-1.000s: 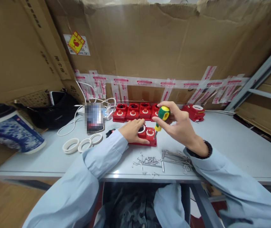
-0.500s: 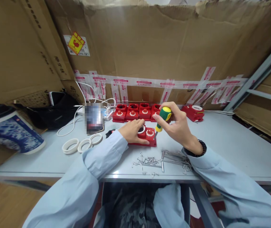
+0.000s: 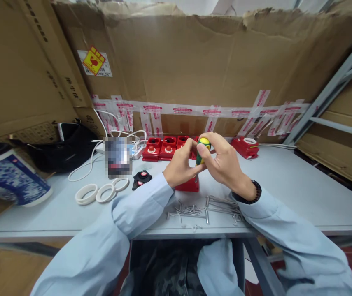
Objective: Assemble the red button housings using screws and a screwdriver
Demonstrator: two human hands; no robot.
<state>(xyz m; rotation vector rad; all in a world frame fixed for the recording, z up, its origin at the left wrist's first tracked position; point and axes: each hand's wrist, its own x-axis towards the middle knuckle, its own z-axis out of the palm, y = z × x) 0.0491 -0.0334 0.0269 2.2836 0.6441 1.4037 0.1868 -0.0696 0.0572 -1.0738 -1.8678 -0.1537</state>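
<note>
In the head view my right hand [image 3: 223, 162] is closed around a green and yellow screwdriver [image 3: 203, 148], held upright with its tip downward. My left hand [image 3: 180, 164] has come up to the same screwdriver, thumb and fingers pinching its lower part. Beneath both hands sits a red plastic housing [image 3: 188, 186], mostly covered by them; whether the tip rests in a screw is hidden. Loose silver screws [image 3: 191, 209] lie in front of it, with longer metal rods [image 3: 223, 203] to their right.
More red housings [image 3: 167, 149] stand in a row behind, and another red housing [image 3: 245, 147] farther right. White rings [image 3: 86, 194], black parts [image 3: 141, 179], a blurred phone [image 3: 118, 158], white cables [image 3: 92, 164] and a cup [image 3: 15, 176] occupy the left. Cardboard [image 3: 176, 61] walls the back.
My left hand has left the red housing's top and moved up and right to the screwdriver. The screwdriver has shifted slightly left and stands more upright. The black parts are now uncovered.
</note>
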